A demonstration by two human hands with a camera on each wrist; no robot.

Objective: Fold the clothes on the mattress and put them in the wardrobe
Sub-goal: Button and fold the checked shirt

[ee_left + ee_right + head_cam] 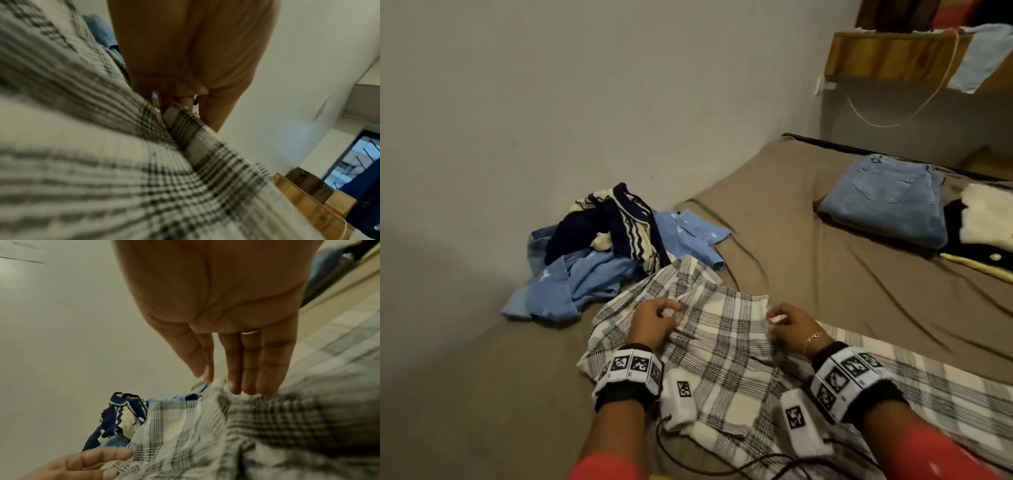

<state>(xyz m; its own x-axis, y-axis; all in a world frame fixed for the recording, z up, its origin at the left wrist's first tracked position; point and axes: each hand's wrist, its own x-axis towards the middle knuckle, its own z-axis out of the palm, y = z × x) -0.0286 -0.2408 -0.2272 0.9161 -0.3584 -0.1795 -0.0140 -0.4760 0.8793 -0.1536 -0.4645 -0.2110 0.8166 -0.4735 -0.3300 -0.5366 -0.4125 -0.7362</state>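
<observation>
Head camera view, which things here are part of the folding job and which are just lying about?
Job:
plaid shirt, gripped by left hand and right hand
unfolded pile
folded jeans
black-and-cream garment
mattress

Lying about:
wooden shelf
white cord

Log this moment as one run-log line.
left hand: pinches cream-and-grey plaid cotton shirt | right hand: pinches shirt | folded blue denim jeans: on mattress
</observation>
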